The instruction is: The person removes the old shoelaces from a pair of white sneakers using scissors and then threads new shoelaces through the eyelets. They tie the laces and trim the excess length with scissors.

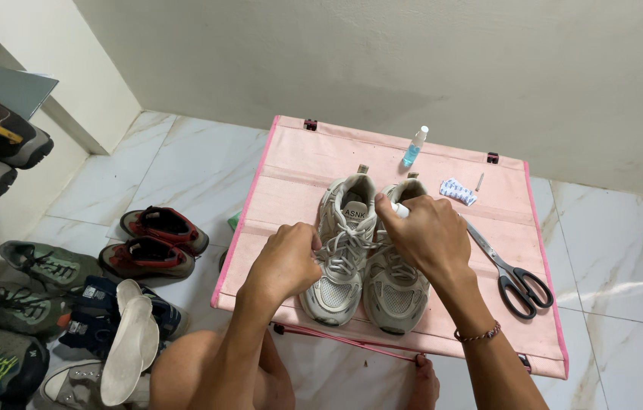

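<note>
A pair of white and grey sneakers stands side by side on a pink folding table (283, 182), toes toward me. My left hand (287, 258) rests on the left sneaker (340, 250), pinching its laces. My right hand (427, 235) lies over the right sneaker (393, 292) and grips a small white object at its tongue; what that object is cannot be made out.
On the table lie black-handled scissors (511, 277), a small blue spray bottle (415, 146), a crumpled blue-and-white packet (458, 190) and a thin pin-like item (479, 182). Several shoes and a white insole (132, 338) lie on the marble floor at left. My knee (185, 372) is under the table's near edge.
</note>
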